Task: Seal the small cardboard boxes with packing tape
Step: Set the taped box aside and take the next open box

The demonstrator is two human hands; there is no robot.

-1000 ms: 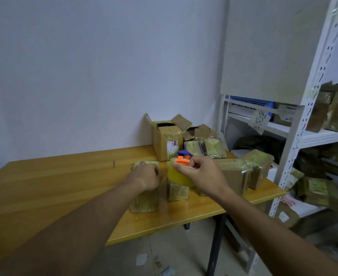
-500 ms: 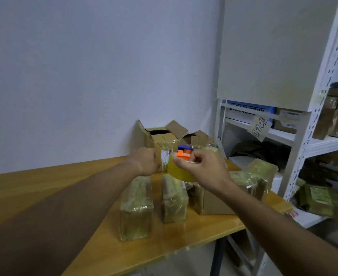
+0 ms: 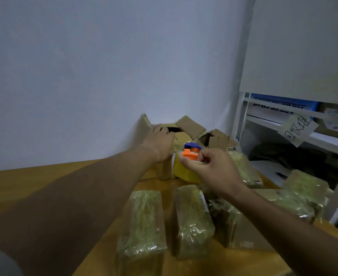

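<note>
Two bare hands reach across a wooden desk (image 3: 34,188) toward its far right corner, where cardboard boxes crowd against the pale wall (image 3: 104,66). The left hand (image 3: 160,144) rests on the rim of an open box (image 3: 176,136) at the desk's far edge, fingers curled over the top by a raised flap; whether they actually grip the cardboard cannot be told, as the frame is blurred there. The right hand (image 3: 214,168) grips a roll of yellow packing tape (image 3: 184,172) fitted with an orange-and-blue cutter (image 3: 191,151), thumb and fingers pinched across the roll's upper side; the roll hangs just in front of the open box and above the desk. A second open box (image 3: 217,138) stands beside the first, nearer the right edge. Toward the near edge lie two taped boxes side by side (their surfaces glossy with yellowish tape): one on the left (image 3: 144,226) and one on the right (image 3: 192,220). More taped boxes (image 3: 303,192) sit along the desk's right edge. Beyond that edge stands a white metal shelf (image 3: 241,116) carrying a handwritten paper label (image 3: 297,128).
</note>
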